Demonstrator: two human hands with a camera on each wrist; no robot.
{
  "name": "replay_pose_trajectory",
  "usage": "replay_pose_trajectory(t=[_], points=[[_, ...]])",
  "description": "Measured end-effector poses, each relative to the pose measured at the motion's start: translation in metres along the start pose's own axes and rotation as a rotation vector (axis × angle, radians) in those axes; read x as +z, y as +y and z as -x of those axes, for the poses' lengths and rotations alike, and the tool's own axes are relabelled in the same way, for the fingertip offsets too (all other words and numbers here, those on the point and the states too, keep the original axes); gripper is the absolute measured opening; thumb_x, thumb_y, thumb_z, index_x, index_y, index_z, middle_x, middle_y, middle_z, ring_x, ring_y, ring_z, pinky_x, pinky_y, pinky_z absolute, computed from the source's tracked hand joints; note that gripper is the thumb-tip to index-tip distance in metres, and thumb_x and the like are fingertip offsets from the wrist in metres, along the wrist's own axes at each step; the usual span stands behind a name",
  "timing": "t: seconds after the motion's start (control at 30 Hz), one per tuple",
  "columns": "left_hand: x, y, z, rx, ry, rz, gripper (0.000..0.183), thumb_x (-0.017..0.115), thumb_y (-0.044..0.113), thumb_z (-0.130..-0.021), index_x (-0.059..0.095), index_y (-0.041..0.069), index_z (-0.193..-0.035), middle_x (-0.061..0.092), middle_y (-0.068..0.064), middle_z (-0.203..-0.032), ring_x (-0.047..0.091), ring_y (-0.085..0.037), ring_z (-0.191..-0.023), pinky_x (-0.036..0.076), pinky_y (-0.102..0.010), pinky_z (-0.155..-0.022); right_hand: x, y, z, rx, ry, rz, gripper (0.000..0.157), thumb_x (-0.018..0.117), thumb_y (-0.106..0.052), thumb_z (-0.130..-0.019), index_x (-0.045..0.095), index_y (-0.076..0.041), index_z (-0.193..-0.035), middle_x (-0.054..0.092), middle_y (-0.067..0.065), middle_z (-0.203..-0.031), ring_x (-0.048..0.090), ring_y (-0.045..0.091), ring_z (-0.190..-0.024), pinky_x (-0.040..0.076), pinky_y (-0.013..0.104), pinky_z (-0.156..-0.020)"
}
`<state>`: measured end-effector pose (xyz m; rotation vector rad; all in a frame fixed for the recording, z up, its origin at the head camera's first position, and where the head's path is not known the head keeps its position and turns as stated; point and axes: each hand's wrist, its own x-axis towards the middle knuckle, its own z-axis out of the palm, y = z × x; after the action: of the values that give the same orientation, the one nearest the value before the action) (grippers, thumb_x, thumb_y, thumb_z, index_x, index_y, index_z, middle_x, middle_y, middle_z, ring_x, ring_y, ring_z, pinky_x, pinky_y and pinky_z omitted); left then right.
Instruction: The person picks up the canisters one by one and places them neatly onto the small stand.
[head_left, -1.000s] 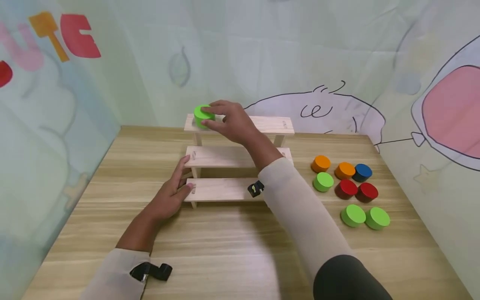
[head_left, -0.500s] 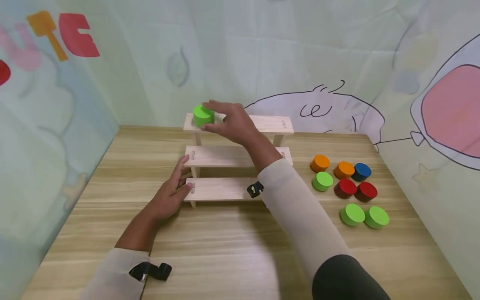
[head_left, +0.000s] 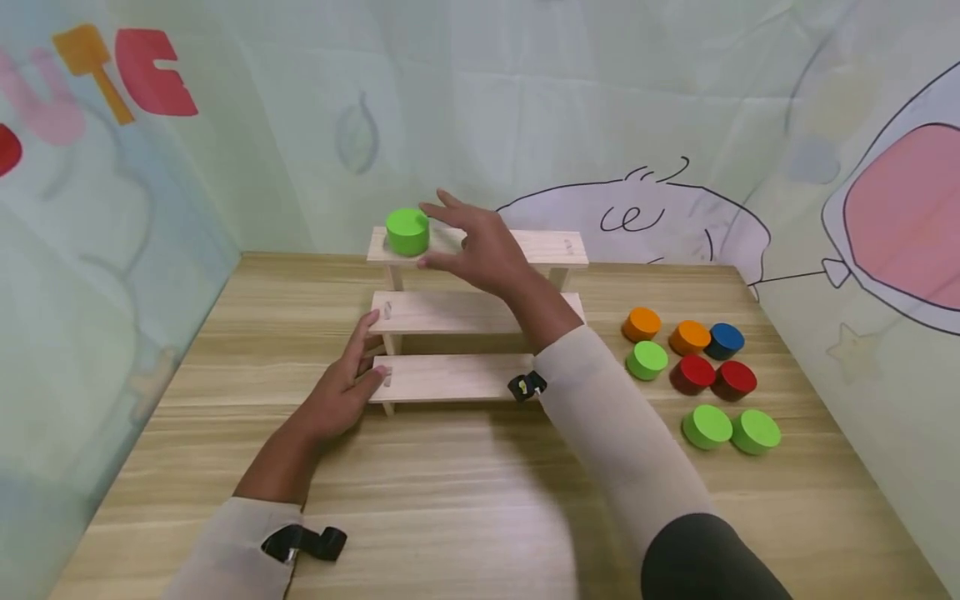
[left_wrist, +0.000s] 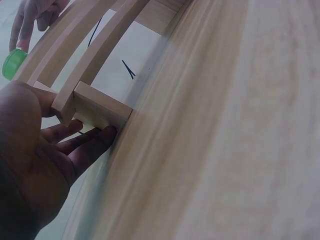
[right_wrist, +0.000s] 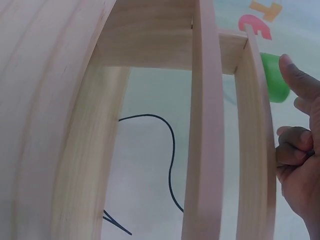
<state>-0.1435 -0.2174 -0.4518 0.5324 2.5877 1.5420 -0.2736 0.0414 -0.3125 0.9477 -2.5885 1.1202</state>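
Observation:
A three-step wooden display shelf (head_left: pixel 442 377) stands on the table. On the left end of its top step sits a bright green round block (head_left: pixel 407 232). My right hand (head_left: pixel 487 250) is just to the right of that block, thumb and fingers spread apart with a gap to it in the head view. At the shelf's left end my left hand (head_left: pixel 339 398) holds the lowest step, its thumb on top of the board. The left wrist view shows the fingers of this hand (left_wrist: pixel 92 150) against the side support (left_wrist: pixel 102 105).
Right of the shelf, several round blocks lie on the table (head_left: pixel 450 500): orange (head_left: pixel 642 325), blue (head_left: pixel 725 342), red (head_left: pixel 693 376) and green ones (head_left: pixel 707 427). A printed cloth backdrop (head_left: pixel 300 125) rises behind and at both sides.
My right hand has let go of the green block and moved a little right, its fingers spreading. The block stays on the top step. My left hand keeps its place.

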Motion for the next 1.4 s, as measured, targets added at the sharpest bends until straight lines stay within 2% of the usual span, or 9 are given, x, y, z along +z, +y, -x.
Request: replay_pose_trajectory(t=[0.3, 0.37, 0.5, 0.6, 0.67, 0.73, 0.8, 1.13, 1.4], points=[[-0.001, 0.001, 0.001, -0.012, 0.002, -0.002, 0.077, 0.046, 0.017, -0.117, 0.000, 0.038, -0.176, 0.035, -0.035, -0.171, 0.050, -0.059, -0.149, 0.045, -0.074, -0.116, -0.016, -0.005, 0.030, 0.041, 0.071, 0.031, 0.082, 0.095, -0.036, -0.086, 0.060, -0.019, -0.159, 0.040, 0.007, -0.176, 0.050, 0.028, -0.158, 0.064, 0.043, -0.100], [-0.002, 0.001, 0.002, -0.011, 0.000, 0.001, 0.077, 0.045, 0.017, -0.117, -0.001, 0.038, -0.176, 0.033, -0.035, -0.171, 0.049, -0.060, -0.150, 0.044, -0.074, -0.116, -0.019, -0.007, 0.039, 0.054, 0.090, 0.037, 0.083, 0.095, -0.036, -0.085, 0.060, -0.019, -0.158, 0.040, 0.007, -0.176, 0.073, 0.027, -0.128, 0.063, 0.040, -0.088], [-0.002, -0.001, 0.002, -0.005, 0.000, 0.012, 0.078, 0.045, 0.017, -0.117, -0.001, 0.041, -0.176, 0.033, -0.035, -0.171, 0.048, -0.060, -0.150, 0.043, -0.074, -0.117, -0.025, -0.010, 0.060, 0.108, 0.118, 0.069, 0.085, 0.096, -0.037, -0.082, 0.061, -0.019, -0.157, 0.041, 0.007, -0.175, 0.076, 0.027, -0.110, 0.060, 0.038, -0.083], [-0.002, -0.002, 0.002, -0.009, 0.002, 0.017, 0.078, 0.045, 0.017, -0.117, -0.001, 0.043, -0.175, 0.034, -0.034, -0.171, 0.048, -0.059, -0.151, 0.044, -0.073, -0.117, -0.032, -0.010, 0.077, 0.146, 0.127, 0.081, 0.083, 0.096, -0.036, -0.081, 0.063, -0.020, -0.156, 0.042, 0.006, -0.175, 0.067, 0.029, -0.140, 0.063, 0.038, -0.091], [-0.002, -0.001, 0.002, -0.016, 0.003, 0.013, 0.078, 0.044, 0.017, -0.117, -0.001, 0.044, -0.175, 0.034, -0.034, -0.171, 0.048, -0.058, -0.151, 0.044, -0.073, -0.117, -0.036, -0.009, 0.088, 0.154, 0.131, 0.077, 0.079, 0.095, -0.035, -0.082, 0.065, -0.019, -0.153, 0.043, 0.007, -0.175, 0.076, 0.027, -0.115, 0.062, 0.034, -0.079], [-0.003, -0.001, 0.002, -0.023, 0.006, 0.008, 0.078, 0.044, 0.017, -0.117, -0.001, 0.044, -0.175, 0.034, -0.034, -0.171, 0.048, -0.058, -0.151, 0.043, -0.072, -0.118, -0.039, -0.006, 0.100, 0.156, 0.128, 0.071, 0.075, 0.094, -0.034, -0.082, 0.068, -0.018, -0.151, 0.044, 0.007, -0.174, 0.067, 0.020, -0.077, 0.053, 0.027, -0.065], [-0.003, 0.000, 0.002, -0.027, 0.006, 0.004, 0.078, 0.044, 0.017, -0.117, -0.001, 0.045, -0.175, 0.034, -0.034, -0.171, 0.048, -0.058, -0.151, 0.043, -0.072, -0.118, -0.042, -0.003, 0.113, 0.163, 0.123, 0.066, 0.072, 0.094, -0.032, -0.082, 0.070, -0.017, -0.148, 0.047, 0.008, -0.172, 0.038, 0.016, -0.057, 0.037, 0.027, -0.055], [-0.006, 0.000, 0.005, -0.015, 0.009, 0.015, 0.078, 0.044, 0.015, -0.117, 0.000, 0.038, -0.176, 0.033, -0.036, -0.171, 0.047, -0.059, -0.151, 0.044, -0.073, -0.117, -0.064, 0.022, 0.186, 0.175, 0.085, 0.016, 0.064, 0.094, -0.024, -0.081, 0.075, -0.012, -0.141, 0.055, 0.013, -0.166, 0.022, 0.007, -0.052, 0.027, 0.027, -0.050], [-0.005, -0.005, 0.004, -0.003, 0.010, 0.026, 0.078, 0.045, 0.015, -0.117, -0.001, 0.040, -0.176, 0.032, -0.035, -0.171, 0.047, -0.059, -0.151, 0.043, -0.073, -0.117, -0.083, 0.038, 0.231, 0.236, 0.133, -0.002, 0.059, 0.093, -0.018, -0.083, 0.076, -0.008, -0.138, 0.060, 0.015, -0.161, 0.029, 0.007, -0.047, 0.032, 0.025, -0.048]])
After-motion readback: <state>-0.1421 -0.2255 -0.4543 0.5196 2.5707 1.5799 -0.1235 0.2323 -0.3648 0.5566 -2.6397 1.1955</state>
